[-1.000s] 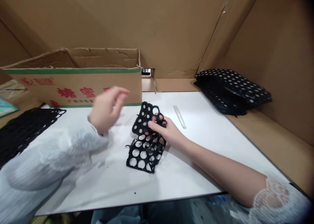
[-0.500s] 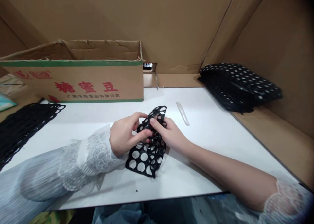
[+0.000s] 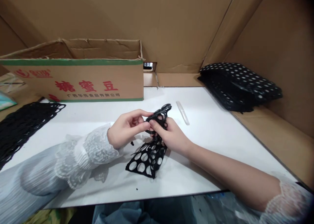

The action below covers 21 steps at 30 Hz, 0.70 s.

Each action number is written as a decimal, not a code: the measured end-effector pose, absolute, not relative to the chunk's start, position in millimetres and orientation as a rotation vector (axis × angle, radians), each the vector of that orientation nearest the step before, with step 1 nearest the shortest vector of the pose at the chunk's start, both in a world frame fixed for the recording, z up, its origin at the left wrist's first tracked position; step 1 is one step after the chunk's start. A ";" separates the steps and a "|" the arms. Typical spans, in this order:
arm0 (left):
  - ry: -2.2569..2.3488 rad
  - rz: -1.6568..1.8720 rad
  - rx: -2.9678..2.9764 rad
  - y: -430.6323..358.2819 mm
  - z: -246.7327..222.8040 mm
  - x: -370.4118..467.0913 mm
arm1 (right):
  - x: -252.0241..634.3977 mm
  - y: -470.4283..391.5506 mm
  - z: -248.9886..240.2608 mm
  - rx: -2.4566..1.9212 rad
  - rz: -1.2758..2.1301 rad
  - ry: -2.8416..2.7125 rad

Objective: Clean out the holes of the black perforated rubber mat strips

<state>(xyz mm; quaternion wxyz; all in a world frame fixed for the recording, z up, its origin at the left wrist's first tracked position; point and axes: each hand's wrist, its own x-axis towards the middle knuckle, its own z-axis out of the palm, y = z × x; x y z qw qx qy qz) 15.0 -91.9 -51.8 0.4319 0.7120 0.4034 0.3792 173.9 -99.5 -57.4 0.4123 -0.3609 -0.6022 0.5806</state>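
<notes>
Between my hands is a black sheet with round holes (image 3: 147, 160), bunched up at its upper part and spread flat on the table at its lower end. My right hand (image 3: 175, 135) is closed on the bunched part, thumb on top. Thumb and fingertips of my left hand (image 3: 129, 127) pinch the left edge of the same bunch. The fingers under the sheet are partly hidden. A small black scrap (image 3: 132, 143) lies just below my left hand.
A clear plastic, pen-like piece (image 3: 183, 113) lies right of my hands on the white table (image 3: 203, 171). An open carton (image 3: 98, 81) stands at the back left. Black holed sheets (image 3: 22, 125) lie at far left; a stack of dotted black sheets (image 3: 241, 84) sits at back right.
The sheet's upper part is now gathered more tightly into a narrow bunch. My left fingers have closed in on it. A small black scrap now shows on the table below my left hand.
</notes>
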 end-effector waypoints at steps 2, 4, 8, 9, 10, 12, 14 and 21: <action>0.975 0.969 1.729 -94.1 -52.2 17.2 | 172.6 -101.0 -57.4 -0.908 1.469 -1.503; 0.971 0.996 1.773 -95.1 -53.2 17.2 | 172.2 -101.7 -57.6 -0.912 1.466 -1.520; 0.999 0.999 1.992 -87.9 -52.6 8.0 | 174.3 -99.5 -58.3 -0.881 1.486 -1.536; 1.003 1.005 2.040 -84.8 -51.4 4.7 | 175.1 -98.4 -58.3 -0.875 1.491 -1.543; 1.012 1.012 2.090 -81.8 -50.0 1.6 | 175.7 -97.3 -58.2 -0.881 1.490 -1.551; 1.049 1.024 2.199 -78.3 -48.0 -2.0 | 176.6 -95.9 -57.8 -0.925 1.455 -1.565; 1.099 0.978 2.299 -79.8 -48.5 -0.6 | 176.2 -96.1 -57.6 -0.976 1.399 -1.594; 1.035 0.899 2.113 -92.3 -61.9 18.2 | 171.9 -103.3 -60.2 -0.914 1.355 -1.648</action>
